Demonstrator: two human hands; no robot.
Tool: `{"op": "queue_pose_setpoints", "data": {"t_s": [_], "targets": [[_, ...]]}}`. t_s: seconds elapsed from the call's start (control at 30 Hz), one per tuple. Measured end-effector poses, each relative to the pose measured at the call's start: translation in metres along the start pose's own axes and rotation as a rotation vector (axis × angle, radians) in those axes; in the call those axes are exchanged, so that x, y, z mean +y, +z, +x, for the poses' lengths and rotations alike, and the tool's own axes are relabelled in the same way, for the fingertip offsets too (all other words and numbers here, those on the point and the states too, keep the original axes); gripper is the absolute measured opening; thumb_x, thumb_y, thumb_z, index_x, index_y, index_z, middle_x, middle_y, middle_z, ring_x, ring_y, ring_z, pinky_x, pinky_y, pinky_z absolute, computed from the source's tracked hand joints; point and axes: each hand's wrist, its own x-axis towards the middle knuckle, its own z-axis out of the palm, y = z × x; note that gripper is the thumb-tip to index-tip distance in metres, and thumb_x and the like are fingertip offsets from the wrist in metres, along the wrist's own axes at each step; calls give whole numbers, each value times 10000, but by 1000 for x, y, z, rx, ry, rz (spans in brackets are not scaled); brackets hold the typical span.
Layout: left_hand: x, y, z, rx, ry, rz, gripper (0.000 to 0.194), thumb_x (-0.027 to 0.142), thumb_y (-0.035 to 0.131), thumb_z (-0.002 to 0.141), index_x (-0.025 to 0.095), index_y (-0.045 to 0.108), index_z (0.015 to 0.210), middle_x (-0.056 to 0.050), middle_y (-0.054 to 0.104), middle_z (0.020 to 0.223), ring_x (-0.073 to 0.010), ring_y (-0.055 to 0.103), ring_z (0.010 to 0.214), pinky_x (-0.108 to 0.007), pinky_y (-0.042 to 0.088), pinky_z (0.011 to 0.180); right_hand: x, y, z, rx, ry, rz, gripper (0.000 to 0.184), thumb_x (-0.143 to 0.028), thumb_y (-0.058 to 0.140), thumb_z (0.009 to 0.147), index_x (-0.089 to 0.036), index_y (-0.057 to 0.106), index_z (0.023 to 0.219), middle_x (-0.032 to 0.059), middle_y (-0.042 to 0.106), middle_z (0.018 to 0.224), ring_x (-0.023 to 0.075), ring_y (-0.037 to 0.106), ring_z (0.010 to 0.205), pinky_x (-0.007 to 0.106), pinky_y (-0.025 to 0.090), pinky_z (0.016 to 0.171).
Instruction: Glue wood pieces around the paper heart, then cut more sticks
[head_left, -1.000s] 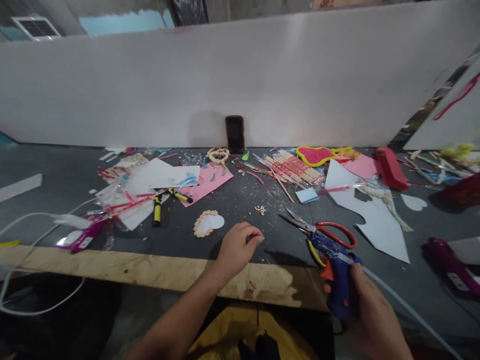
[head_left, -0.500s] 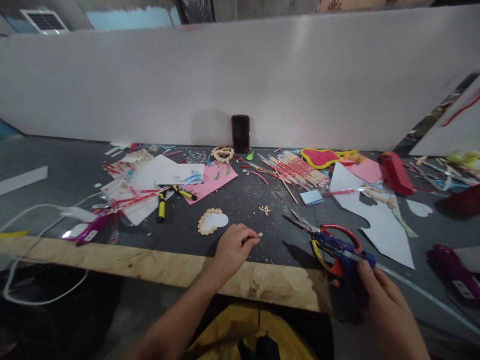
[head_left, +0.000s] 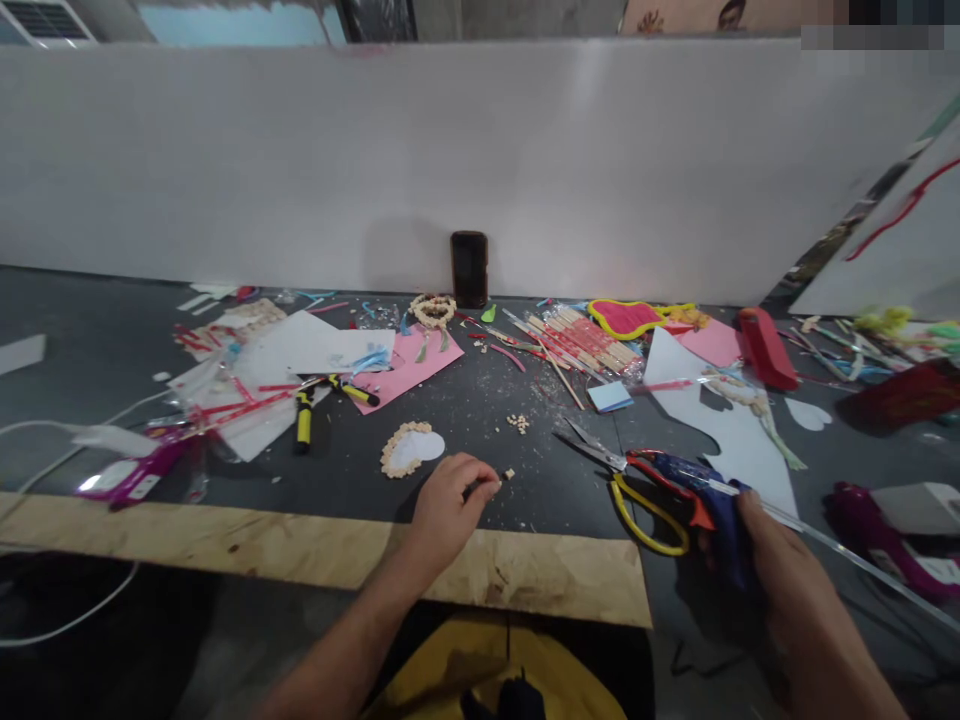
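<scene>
My left hand rests low over the table's front edge, thumb and fingers pinched together; whatever lies between them is too small to make out. Just past the fingertips is a tiny beige piece. Beside that hand lies a white paper heart with beige bits along part of its rim. A small pile of beige bits sits further back. My right hand grips a blue glue gun, a long clear glue stick trailing from its back. Scissors with red and yellow handles lie by its nozzle.
Yellow-handled pliers, pink card and a purple glue gun lie left. Wrapped sticks, cut white paper and a red stapler-like object spread right. A phone leans on the white partition.
My view has turned a little to the right. The glue gun has shifted off the scissors' handles, baring the yellow loop. My left hand stays pinched near the beige piece.
</scene>
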Motion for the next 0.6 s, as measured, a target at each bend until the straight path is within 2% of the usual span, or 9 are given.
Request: {"op": "queue_pose_setpoints", "data": {"t_s": [0.03,0.27,0.47,0.6], "targets": [[-1,0,-1,3,-7,-2,122,213,498,815,199,586,733,-4,590,760,-149,533,792,-271,397,728,0,1,0,-25,41,34,526,-678,480,667,-171,587,579,58,589,434,187,526,359,292,382,383],[-2,0,-4,-18,-47,-19,117,219,488,814,204,572,733,-3,581,773,-151,533,789,-275,402,732,-5,2,-4,-54,-7,54,508,-649,498,685,-168,588,550,43,590,424,158,513,352,259,371,374],[-1,1,-6,-27,-62,-33,113,225,483,811,207,569,741,-2,580,783,-150,530,785,-269,406,713,-18,6,-15,75,-27,36,359,-529,610,655,-198,615,796,2,645,529,191,595,474,270,440,449],[-1,2,-8,-31,-65,-39,106,219,485,812,205,568,748,0,578,786,-147,527,785,-261,402,694,-17,5,-13,75,-1,99,307,-482,621,639,-213,616,786,-21,621,497,194,588,463,277,453,428]]}}
